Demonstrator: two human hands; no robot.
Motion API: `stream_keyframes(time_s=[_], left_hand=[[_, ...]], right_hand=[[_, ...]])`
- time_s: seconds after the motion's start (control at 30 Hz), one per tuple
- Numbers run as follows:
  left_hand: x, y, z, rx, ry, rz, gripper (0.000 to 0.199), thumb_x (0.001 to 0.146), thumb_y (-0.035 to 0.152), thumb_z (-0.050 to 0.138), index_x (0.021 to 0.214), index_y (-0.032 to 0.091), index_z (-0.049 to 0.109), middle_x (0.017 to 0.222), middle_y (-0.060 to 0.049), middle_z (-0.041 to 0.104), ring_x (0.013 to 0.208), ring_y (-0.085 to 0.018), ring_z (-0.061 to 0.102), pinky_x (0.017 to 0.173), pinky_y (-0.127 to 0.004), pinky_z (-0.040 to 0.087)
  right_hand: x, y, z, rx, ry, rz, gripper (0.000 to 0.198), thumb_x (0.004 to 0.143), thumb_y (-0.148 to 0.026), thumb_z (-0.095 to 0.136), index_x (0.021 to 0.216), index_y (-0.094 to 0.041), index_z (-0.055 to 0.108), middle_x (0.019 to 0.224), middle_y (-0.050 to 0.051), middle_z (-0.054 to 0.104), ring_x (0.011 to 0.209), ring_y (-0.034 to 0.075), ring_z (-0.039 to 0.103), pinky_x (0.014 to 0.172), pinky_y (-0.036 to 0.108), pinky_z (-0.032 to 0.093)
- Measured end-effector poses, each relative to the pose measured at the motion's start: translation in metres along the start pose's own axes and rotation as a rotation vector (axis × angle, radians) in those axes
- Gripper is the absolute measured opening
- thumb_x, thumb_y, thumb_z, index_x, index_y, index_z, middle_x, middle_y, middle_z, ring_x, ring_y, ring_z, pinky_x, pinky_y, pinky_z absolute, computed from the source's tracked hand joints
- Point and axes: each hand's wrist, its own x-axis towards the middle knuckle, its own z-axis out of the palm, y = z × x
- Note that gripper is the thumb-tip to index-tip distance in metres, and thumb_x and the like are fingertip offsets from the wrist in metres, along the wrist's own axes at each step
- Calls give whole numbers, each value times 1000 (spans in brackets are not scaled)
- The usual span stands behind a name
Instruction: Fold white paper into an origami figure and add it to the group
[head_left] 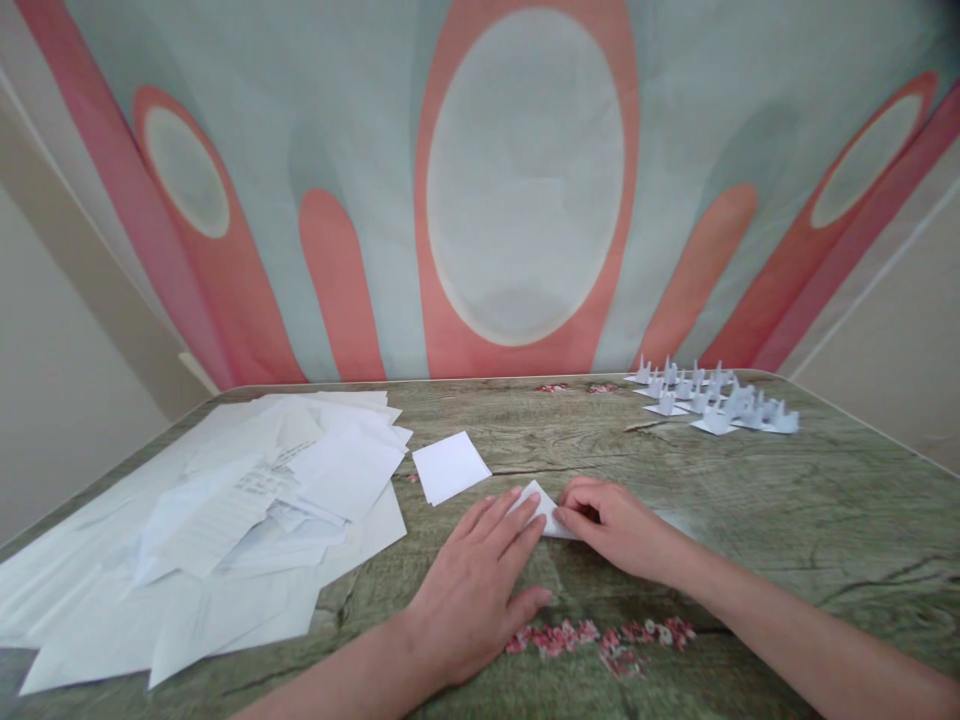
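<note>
A small white sheet of folded paper (pixel 550 508) lies on the wood-patterned table in front of me, its visible top forming a point. My left hand (pixel 484 565) rests flat across its left part, fingers stretched out and thumb apart. At the paper's right corner, my right hand (pixel 611 522) pinches the edge between thumb and curled index finger. Part of the paper is hidden under the left fingers. Just beyond the left hand lies a stack of white paper squares (pixel 451 467).
A wide, loose pile of white paper sheets (pixel 247 520), some with print, covers the table's left side. Several folded white paper figures (pixel 709 398) stand at the back right. Behind the table (pixel 825 510) rises a patterned pink and grey-green backdrop (pixel 525 180).
</note>
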Motion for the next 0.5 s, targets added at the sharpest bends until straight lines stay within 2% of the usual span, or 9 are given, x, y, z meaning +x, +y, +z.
stream_keyframes(time_s=[0.13,0.27,0.5], left_hand=[[0,-4,3,-18,-83,-4,59,88,48,38,138,21,23,147,-4,17,135,-22,12,109,-39,17],[0,-7,5,-79,-128,-11,61,89,51,34,140,20,19,147,-5,15,135,-22,11,109,-40,17],[1,-8,3,-154,-102,14,63,87,47,41,140,19,20,146,-9,19,134,-24,16,108,-43,20]], right_hand=[[0,-1,-1,3,0,9,21,83,-23,48,63,-17,55,71,1,56,66,13,53,62,25,38],[-1,-2,-1,19,33,40,14,80,-23,51,69,-17,56,71,0,55,64,13,53,59,24,39],[-2,-3,2,103,41,59,5,79,-22,52,78,-18,55,76,1,56,61,11,54,57,23,42]])
